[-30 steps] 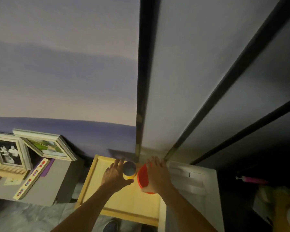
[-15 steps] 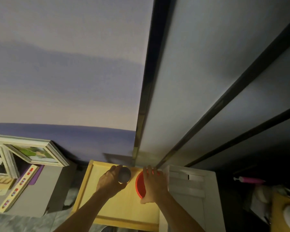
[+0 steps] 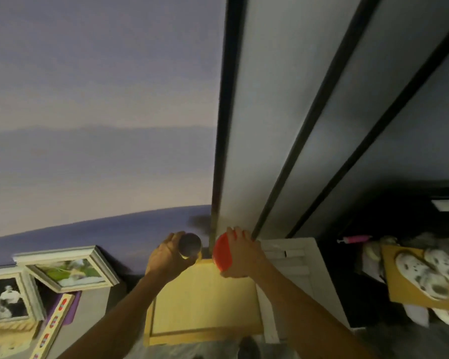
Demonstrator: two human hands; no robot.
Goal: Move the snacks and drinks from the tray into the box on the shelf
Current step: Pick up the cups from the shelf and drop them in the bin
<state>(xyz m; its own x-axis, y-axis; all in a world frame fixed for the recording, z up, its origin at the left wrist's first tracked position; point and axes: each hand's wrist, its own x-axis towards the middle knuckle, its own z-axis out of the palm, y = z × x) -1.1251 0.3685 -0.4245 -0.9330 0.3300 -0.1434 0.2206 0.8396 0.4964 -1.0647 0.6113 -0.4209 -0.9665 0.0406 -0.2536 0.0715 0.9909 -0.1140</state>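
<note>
Gripped a can (image 3: 189,245) in the curled left hand (image 3: 166,257) and a red round container (image 3: 222,252) in the right hand (image 3: 243,255), both above the tray (image 3: 205,307). Saw nothing else below the grips; judged only boxing left, box unseen.

Two bare forearms, uncovered along all their visible length, lean and smooth, end in the bare left hand (image 3: 166,257) and right hand (image 3: 244,259); dim light blurs finer detail

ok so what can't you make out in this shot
Head view only:
Grey-topped item: left hand wraps its side; label hidden.
Red round item: blurred, half covered by right hand; kind unclear.
Box on the shelf: outside the frame.
Tray: far end behind both hands.
</note>
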